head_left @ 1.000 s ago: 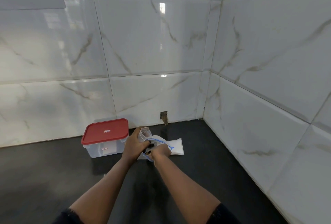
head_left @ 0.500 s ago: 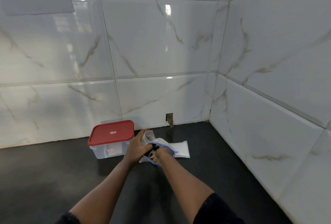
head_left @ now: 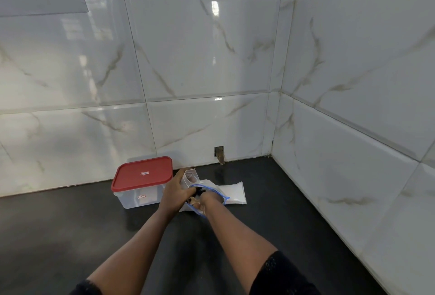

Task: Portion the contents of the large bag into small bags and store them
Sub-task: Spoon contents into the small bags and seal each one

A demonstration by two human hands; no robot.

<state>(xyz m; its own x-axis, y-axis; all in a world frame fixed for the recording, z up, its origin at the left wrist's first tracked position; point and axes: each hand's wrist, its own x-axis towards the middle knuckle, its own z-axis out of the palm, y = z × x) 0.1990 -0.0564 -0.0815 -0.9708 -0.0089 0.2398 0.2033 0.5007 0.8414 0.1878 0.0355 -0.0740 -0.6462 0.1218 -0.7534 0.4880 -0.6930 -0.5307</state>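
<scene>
A large clear bag (head_left: 233, 193) with a blue zip rim and white contents lies on the dark counter (head_left: 70, 235), its mouth facing me. My right hand (head_left: 210, 198) reaches into that mouth, and the blue rim circles my wrist. Its fingers are mostly hidden, so I cannot tell what they hold. My left hand (head_left: 175, 192) grips a small clear bag (head_left: 190, 177) and holds it upright with its mouth open, just left of the large bag's opening. A small tan shape (head_left: 192, 200) shows between my hands; I cannot identify it.
A clear plastic box with a red lid (head_left: 142, 173) stands shut on the counter, just left of my left hand and against the back wall. Glossy marble-patterned tiles form a corner at the back right. A small chipped hole (head_left: 219, 154) sits at the wall's base.
My right hand has pushed further into the large bag's mouth, so the blue rim now sits around my wrist. My left hand still holds the small bag in the same place.
</scene>
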